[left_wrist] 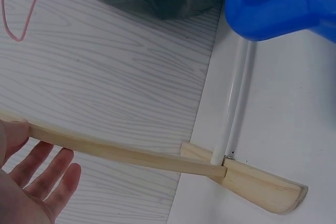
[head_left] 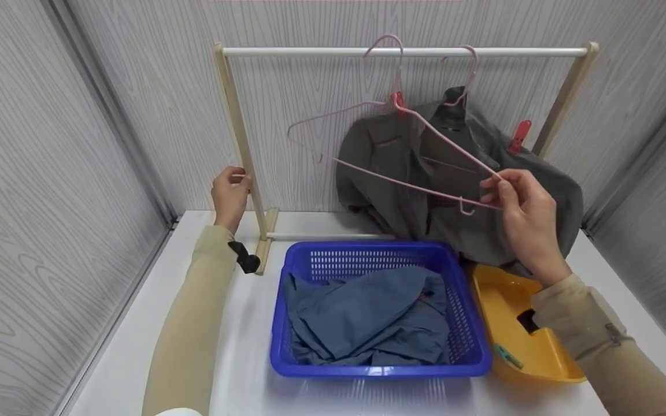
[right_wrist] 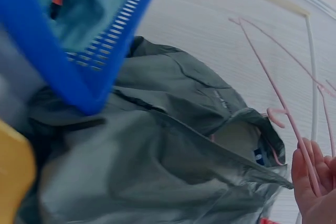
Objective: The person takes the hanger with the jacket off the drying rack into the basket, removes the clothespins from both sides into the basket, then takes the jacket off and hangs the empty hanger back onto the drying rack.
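My left hand (head_left: 230, 193) is at the left wooden post (head_left: 239, 127) of a small clothes rack, thumb and forefinger pinching it; in the left wrist view the other fingers of that hand (left_wrist: 42, 177) spread beside the post (left_wrist: 131, 156). With my right hand (head_left: 526, 216) I hold the right corner of a bare pink hanger (head_left: 448, 143), its hook over the white rod (head_left: 310, 52). Behind this hanger a dark grey jacket (head_left: 367, 144) hangs from a second pink hanger (head_left: 473, 63). Red clothespins (head_left: 520, 137) show at the jacket's shoulders.
Below the rack stands a blue plastic basket (head_left: 379, 370) with a folded blue-grey garment (head_left: 356, 312) inside. A yellow basin (head_left: 518, 300) is at its right, partly under my right forearm, with a green clothespin (head_left: 508, 356) in it. Wood-grain panels enclose the white table (head_left: 240, 358).
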{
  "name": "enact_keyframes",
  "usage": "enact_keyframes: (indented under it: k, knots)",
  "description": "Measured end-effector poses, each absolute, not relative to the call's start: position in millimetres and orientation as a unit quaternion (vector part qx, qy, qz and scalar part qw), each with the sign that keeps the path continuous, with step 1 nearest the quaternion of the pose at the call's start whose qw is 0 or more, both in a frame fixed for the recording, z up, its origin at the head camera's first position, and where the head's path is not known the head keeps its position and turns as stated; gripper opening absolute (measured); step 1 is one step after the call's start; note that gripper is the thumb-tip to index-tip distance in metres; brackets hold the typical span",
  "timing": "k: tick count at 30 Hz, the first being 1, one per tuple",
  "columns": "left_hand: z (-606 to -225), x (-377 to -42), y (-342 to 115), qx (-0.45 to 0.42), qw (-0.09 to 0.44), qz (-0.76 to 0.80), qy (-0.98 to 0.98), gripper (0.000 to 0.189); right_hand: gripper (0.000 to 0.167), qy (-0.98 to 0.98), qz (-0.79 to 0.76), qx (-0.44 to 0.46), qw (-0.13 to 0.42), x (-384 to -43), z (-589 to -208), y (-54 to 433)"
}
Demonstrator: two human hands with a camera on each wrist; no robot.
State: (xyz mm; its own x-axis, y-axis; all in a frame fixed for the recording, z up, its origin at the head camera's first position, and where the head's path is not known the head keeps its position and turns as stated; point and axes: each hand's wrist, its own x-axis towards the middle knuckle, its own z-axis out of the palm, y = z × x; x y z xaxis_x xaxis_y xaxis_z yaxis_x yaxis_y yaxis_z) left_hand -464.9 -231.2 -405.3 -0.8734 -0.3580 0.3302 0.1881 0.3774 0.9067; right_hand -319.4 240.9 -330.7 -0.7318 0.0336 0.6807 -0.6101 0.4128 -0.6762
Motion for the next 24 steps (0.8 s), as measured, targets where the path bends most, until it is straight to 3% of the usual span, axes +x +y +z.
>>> enact_keyframes:
  k: [7,17,24]
  knots:
    - [-406,-464,-230,0.055,0.249,-0.556,-0.791,0.024,0.021,-0.779,0.51,0.182,0.316,-349,-326,238]
    - [-406,-464,-228,0.062,0.236,-0.58,-0.777,0.025,0.022,-0.781,0.509,0.185,0.312,-365,-333,224]
    - [-410,-463,-230,0.067,0.235,-0.58,-0.777,0.024,0.02,-0.802,0.495,0.187,0.28,-369,-349,219]
